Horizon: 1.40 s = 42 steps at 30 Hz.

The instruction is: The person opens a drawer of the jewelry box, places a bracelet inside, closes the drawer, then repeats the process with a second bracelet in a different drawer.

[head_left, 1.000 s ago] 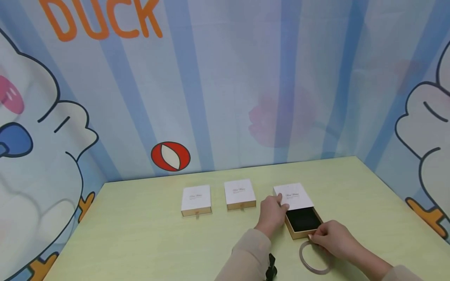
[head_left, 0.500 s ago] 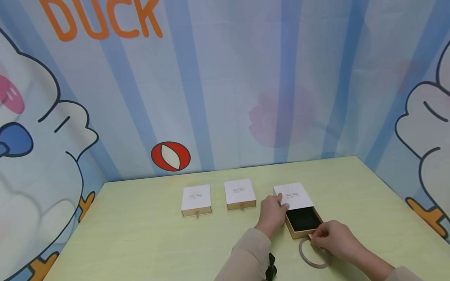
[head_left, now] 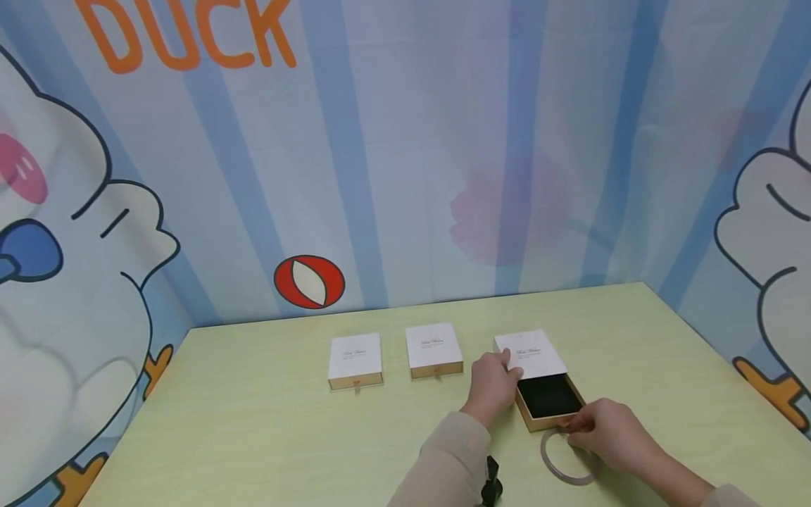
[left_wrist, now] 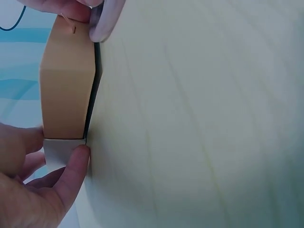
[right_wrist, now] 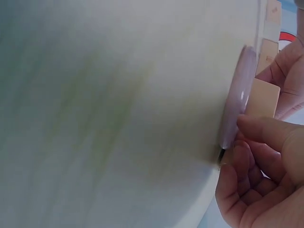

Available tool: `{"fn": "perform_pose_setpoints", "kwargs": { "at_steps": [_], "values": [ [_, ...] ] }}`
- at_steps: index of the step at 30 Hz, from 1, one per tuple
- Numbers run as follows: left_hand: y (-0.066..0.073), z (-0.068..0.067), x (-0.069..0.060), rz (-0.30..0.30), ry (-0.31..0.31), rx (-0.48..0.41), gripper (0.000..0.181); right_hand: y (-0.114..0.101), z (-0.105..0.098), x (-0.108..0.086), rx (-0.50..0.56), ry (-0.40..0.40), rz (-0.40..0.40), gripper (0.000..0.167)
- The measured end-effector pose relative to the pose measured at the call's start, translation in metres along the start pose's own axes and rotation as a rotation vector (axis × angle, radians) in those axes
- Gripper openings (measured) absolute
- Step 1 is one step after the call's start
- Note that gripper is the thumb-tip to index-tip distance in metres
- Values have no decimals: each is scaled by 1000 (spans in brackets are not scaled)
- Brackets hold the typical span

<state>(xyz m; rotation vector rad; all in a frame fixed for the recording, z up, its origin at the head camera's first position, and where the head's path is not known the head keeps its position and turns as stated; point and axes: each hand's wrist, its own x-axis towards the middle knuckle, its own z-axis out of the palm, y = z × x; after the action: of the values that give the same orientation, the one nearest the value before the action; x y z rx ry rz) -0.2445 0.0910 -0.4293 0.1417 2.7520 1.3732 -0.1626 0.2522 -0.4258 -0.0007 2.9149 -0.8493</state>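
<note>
My left hand grips the left side of a white box sleeve, thumb along its edge. A tan drawer with a black lining stands pulled out of that sleeve toward me. At the drawer's front corner, my right hand has its fingers curled and holds a pale lilac bangle. In the right wrist view the thumb lies against the bangle; some fingertips are hidden. A small ribbon tab shows on the drawer front, close to the right fingers.
Two more white boxes, a left one and a middle one, stand shut on the pale green table. Near my left sleeve lies a small black object. A printed cloth backdrop rises behind the table.
The bangle has shifted slightly toward the drawer along with small movements of the right fingers. My left hand and the boxes hold their places; the view has drifted a little.
</note>
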Motion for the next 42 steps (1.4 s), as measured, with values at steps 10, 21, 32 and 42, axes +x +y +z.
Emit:
{"fn": "perform_pose_setpoints", "kwargs": {
  "at_steps": [10,21,32,42],
  "values": [
    [1,0,2,-8,-1,5,37,-2,3,4,-104,-10,6,5],
    [2,-6,1,-14,-16,-7,38,-3,1,4,-125,-18,-42,5],
    [1,-2,2,-5,-19,11,38,1,1,6,-144,-51,-60,8],
    [1,-3,2,-5,-13,16,38,-1,2,5,-167,-61,-86,10]
  ]
}}
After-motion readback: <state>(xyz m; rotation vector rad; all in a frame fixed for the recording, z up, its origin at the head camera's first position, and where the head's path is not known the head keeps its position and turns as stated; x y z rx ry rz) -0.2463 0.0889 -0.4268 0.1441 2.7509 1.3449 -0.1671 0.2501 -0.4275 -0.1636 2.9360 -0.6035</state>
